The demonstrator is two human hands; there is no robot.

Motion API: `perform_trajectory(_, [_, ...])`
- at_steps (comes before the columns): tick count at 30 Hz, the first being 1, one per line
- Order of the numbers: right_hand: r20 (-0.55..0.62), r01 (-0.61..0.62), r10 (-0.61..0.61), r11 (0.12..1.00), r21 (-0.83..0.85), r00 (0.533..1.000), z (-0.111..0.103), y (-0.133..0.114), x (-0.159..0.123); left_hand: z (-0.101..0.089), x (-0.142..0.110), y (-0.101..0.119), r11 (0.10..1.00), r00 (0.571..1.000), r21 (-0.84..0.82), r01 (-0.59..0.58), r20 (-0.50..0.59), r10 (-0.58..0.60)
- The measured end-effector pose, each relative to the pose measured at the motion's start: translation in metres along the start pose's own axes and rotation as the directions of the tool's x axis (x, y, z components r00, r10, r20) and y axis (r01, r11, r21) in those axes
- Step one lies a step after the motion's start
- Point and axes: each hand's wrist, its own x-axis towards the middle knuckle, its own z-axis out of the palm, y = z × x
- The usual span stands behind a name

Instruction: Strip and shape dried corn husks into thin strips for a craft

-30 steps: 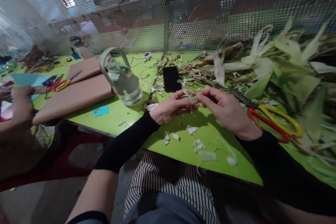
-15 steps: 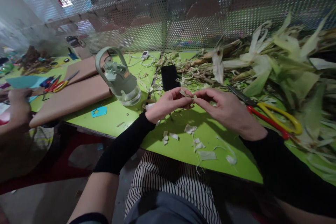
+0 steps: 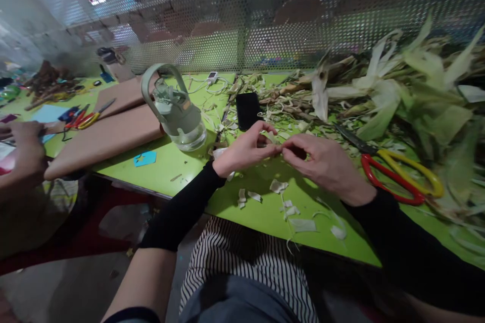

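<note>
Above the table my left hand [image 3: 248,150] and my right hand [image 3: 322,164] meet at the fingertips, both pinched closed. A small pale piece of corn husk [image 3: 272,137] shows at my left fingers; its other end is mostly hidden where the hands touch. My left forefinger is arched above the thumb. Below my hands, several cut husk scraps [image 3: 279,186] and thin husk strands lie on the green table [image 3: 261,217]. Scissors [image 3: 401,174] with a red and a yellow handle lie right of my right hand. A black phone [image 3: 248,110] rests just beyond my left hand.
A pale green water bottle [image 3: 178,116] stands left of my left hand. Brown folded paper [image 3: 109,139], another pair of scissors [image 3: 89,120] and a blue tag [image 3: 144,158] lie further left. Corn husks [image 3: 382,86] are heaped at the right. Another person's hand [image 3: 26,149] is at the far left.
My right thumb and fingers have drawn closer to my left fingertips, and my left forefinger has lifted. Less of the husk piece shows now. The view has shifted slightly.
</note>
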Motion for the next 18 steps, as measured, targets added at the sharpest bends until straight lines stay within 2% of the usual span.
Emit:
perform_trajectory(3, [-0.057, -0.139, 0.150, 0.977, 0.161, 0.987, -0.002, 0.003, 0.001, -0.006, 0.001, 0.007, 0.990, 0.974, -0.110, -0.092, -0.217, 0.066])
perform_trajectory(5, [-0.076, -0.200, 0.233, 0.932, 0.303, 0.970, -0.001, 0.005, 0.002, -0.011, 0.003, 0.007, 0.973, 0.955, -0.187, -0.133, -0.289, 0.075])
perform_trajectory(7, [-0.046, -0.242, 0.300, 0.842, 0.482, 0.953, 0.002, 0.007, 0.003, -0.011, 0.006, 0.003, 0.970, 0.976, -0.224, -0.100, -0.212, 0.052])
perform_trajectory(9, [0.034, -0.301, 0.365, 0.709, 0.638, 0.931, 0.005, 0.006, 0.004, -0.005, 0.009, -0.004, 0.978, 0.996, -0.200, -0.056, -0.074, 0.041])
perform_trajectory(10, [0.076, -0.332, 0.392, 0.641, 0.692, 0.917, 0.007, 0.004, 0.004, -0.001, 0.011, -0.008, 0.976, 0.998, -0.212, -0.053, -0.045, 0.044])
perform_trajectory(12, [0.135, -0.380, 0.439, 0.538, 0.752, 0.888, 0.008, 0.000, 0.004, 0.010, 0.015, -0.017, 0.958, 0.994, -0.272, -0.092, -0.086, 0.071])
perform_trajectory(15, [0.169, -0.402, 0.468, 0.459, 0.792, 0.868, 0.005, -0.004, 0.004, 0.020, 0.019, -0.028, 0.909, 0.993, -0.411, -0.076, -0.116, 0.031])
perform_trajectory(18, [0.214, -0.429, 0.457, 0.440, 0.789, 0.863, 0.000, -0.005, 0.004, 0.022, 0.020, -0.032, 0.852, 0.997, -0.521, -0.056, -0.067, 0.025])
